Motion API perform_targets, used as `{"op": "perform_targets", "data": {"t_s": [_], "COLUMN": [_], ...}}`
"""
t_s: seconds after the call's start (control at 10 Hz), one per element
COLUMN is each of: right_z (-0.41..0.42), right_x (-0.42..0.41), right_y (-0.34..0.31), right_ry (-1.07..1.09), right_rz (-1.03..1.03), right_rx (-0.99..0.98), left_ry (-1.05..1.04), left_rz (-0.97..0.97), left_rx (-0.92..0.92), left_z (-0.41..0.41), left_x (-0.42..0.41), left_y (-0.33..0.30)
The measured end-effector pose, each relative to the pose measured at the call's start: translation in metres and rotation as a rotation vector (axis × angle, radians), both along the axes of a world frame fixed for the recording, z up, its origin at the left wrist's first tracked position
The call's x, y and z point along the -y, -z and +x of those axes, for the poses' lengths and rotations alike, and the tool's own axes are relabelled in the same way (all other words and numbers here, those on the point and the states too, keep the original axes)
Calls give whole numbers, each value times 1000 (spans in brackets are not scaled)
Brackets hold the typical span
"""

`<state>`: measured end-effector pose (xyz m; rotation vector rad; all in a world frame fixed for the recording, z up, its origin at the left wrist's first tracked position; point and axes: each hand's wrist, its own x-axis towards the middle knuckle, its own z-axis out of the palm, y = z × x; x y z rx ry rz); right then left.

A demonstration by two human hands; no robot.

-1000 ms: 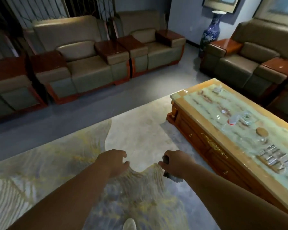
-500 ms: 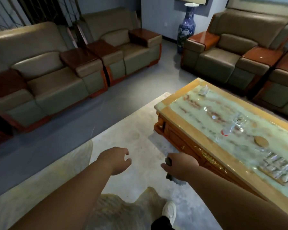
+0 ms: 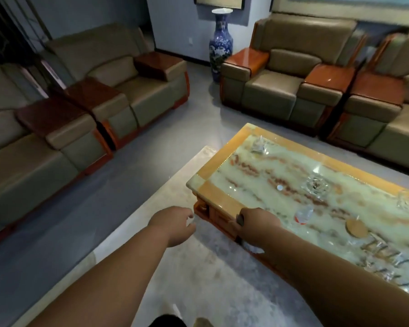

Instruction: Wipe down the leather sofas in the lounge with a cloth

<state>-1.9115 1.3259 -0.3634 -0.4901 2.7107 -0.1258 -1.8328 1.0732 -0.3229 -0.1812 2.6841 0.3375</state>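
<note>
Leather sofas (image 3: pixel 132 90) line the walls, well apart from both hands; the stone-topped counter (image 3: pixel 213 192) sits at right; left hand (image 3: pixel 175 224) hangs loose, fingers relaxed; right hand (image 3: pixel 257 223) grips the cloth (image 3: pixel 252 247) (grey, bunched).

No legible text, label, brand, number or sign on anything here.

- I see sofas (image 3: pixel 269 90) in smooth, softly sheened olive leather, armrests capped with glossy reddish wood.
- The bench (image 3: pixel 222 204) has a polished, marble-like top on a lacquered wooden frame.
- My cloth (image 3: pixel 252 247) looks soft and matt.
- The vase (image 3: pixel 220 43) looks like glazed porcelain.
</note>
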Motion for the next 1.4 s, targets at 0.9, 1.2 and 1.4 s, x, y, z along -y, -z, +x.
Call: {"op": "perform_targets", "data": {"t_s": [0.9, 1.2, 1.4], "right_z": [-284, -298, -281], "right_x": [76, 72, 61], "right_y": [59, 75, 74], "right_ry": [552, 632, 647], "right_rz": [70, -6, 7], "right_rx": [135, 138, 147], "left_ry": [604, 715, 797], "left_rz": [-1, -10, -44], "left_rx": [120, 170, 138], "left_z": [-443, -468, -465], "left_x": [76, 39, 13], "left_y": [70, 83, 87]}}
